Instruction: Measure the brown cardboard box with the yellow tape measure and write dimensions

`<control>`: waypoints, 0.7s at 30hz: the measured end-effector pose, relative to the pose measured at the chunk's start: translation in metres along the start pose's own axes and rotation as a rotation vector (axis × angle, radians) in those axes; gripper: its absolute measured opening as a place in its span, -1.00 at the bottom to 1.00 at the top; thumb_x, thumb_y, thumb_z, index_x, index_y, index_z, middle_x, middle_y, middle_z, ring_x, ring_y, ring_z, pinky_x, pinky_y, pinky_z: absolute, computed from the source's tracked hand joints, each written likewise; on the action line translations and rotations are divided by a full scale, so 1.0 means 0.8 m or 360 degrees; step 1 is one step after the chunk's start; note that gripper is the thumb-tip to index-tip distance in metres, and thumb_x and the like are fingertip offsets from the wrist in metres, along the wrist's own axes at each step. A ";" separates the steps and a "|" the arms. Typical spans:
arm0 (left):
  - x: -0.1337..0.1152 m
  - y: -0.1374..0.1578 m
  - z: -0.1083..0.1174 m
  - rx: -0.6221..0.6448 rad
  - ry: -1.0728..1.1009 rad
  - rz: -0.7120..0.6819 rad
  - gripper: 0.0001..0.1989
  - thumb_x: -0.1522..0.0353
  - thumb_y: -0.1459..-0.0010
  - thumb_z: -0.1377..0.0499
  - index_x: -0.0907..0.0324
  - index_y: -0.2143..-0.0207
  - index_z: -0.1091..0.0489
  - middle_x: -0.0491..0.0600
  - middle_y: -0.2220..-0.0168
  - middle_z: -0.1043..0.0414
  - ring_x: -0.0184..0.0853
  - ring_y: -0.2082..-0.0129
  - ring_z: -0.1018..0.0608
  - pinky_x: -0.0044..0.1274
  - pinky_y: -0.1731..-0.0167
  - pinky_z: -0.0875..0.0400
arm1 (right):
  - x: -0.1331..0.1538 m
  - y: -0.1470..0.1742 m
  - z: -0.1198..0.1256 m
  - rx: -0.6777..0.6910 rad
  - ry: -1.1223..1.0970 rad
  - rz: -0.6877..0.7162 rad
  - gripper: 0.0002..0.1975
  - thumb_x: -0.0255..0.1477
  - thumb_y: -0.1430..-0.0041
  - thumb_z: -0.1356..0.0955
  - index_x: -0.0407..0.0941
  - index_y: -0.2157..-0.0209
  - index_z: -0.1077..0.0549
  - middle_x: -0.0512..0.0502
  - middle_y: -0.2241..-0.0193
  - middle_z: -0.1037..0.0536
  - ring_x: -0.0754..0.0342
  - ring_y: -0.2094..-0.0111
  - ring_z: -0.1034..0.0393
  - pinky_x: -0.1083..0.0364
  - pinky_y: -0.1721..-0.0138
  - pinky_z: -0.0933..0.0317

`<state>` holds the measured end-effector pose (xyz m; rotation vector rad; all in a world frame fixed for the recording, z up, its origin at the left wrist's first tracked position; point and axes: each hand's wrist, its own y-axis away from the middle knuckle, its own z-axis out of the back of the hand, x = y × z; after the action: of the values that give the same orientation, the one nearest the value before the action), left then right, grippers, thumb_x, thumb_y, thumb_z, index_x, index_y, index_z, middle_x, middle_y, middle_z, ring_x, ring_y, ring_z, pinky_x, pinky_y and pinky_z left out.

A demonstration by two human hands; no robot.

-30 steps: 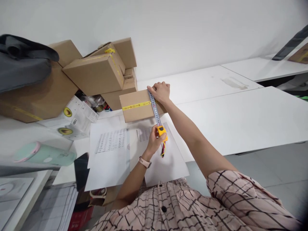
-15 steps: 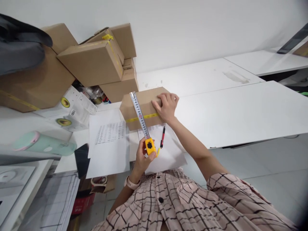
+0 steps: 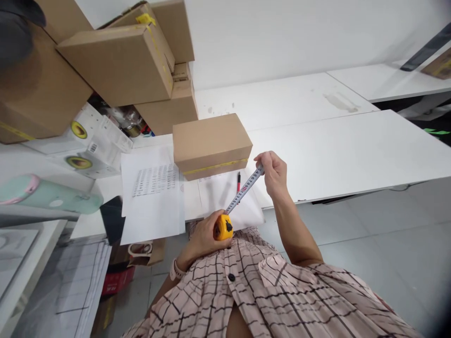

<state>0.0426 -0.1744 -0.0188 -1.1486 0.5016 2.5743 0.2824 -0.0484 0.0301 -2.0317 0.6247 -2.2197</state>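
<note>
My left hand point(image 3: 208, 234) is closed around the yellow case of a tape measure point(image 3: 223, 227), close to my body. The tape's silver blade slants up to the right, and my right hand point(image 3: 273, 172) pinches its free end above the table. Behind the blade, a brown cardboard box point(image 3: 211, 136) with a yellow tape strip along its front lies on the white table; neither hand touches it. A red and black pen point(image 3: 238, 182) rests on a sheet of paper point(image 3: 220, 190) in front of the box, partly hidden by the blade.
Printed sheets point(image 3: 151, 206) lie left of the box. Further left are white cartons with avocado pictures point(image 3: 102, 141) and a mint-green bottle point(image 3: 52, 195). Large cardboard boxes point(image 3: 116, 65) are stacked at the back left. The white table point(image 3: 334, 155) stretches right along the wall.
My right hand has left the box and moved right, now gripping the blade's end. The tape measure has come off the box, its blade swinging to the right. The box now sits flatter.
</note>
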 end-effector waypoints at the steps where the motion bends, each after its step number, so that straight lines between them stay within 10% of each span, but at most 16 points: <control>1: -0.001 0.000 -0.002 -0.0032 0.0006 0.0026 -0.16 0.21 0.01 -0.36 0.10 -0.31 -0.16 0.09 -0.09 -0.48 -0.07 0.01 -0.56 -0.23 -0.04 -0.43 | -0.004 0.012 0.000 0.0010 -0.0001 -0.0039 -0.48 0.09 -0.29 -0.27 -0.07 0.44 -0.44 0.05 0.56 -0.34 0.17 0.55 -0.15 0.13 0.50 -0.07; 7: -0.005 -0.015 -0.008 -0.0354 0.0220 -0.0079 0.11 0.26 0.03 -0.40 0.02 -0.44 0.18 0.11 -0.13 -0.40 -0.11 0.00 -0.56 -0.29 0.02 -0.47 | -0.034 0.087 -0.028 0.0673 0.0358 -0.0116 -0.49 0.05 -0.35 -0.17 -0.04 0.37 -0.47 -0.07 0.45 -0.53 0.05 0.43 -0.40 0.07 0.34 -0.25; 15: 0.002 -0.059 0.010 -0.0670 -0.0341 -0.0054 -0.15 0.30 -0.07 -0.35 0.04 -0.37 -0.07 0.12 -0.13 -0.42 0.00 -0.10 -0.50 -0.25 -0.01 -0.46 | -0.076 0.065 -0.038 0.0690 0.1552 -0.0319 -0.65 -0.15 -0.33 -0.30 -0.11 0.03 -0.37 -0.21 0.22 -0.63 -0.11 0.22 -0.53 0.06 0.33 -0.20; 21: 0.018 -0.095 0.029 -0.0560 -0.0951 -0.0051 -0.39 0.40 -0.17 -0.20 0.23 -0.28 -0.24 0.21 -0.10 -0.43 0.07 -0.06 -0.47 -0.12 -0.13 -0.35 | -0.071 0.055 -0.035 0.0984 0.1690 -0.0272 -0.69 -0.51 -0.34 -0.18 -0.17 -0.03 -0.41 -0.31 0.12 -0.62 -0.13 0.20 -0.56 0.02 0.24 -0.26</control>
<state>0.0476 -0.0949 -0.0302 -0.4062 -0.1088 2.8566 0.2531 -0.0637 -0.0398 -0.5596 -0.2414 -2.9588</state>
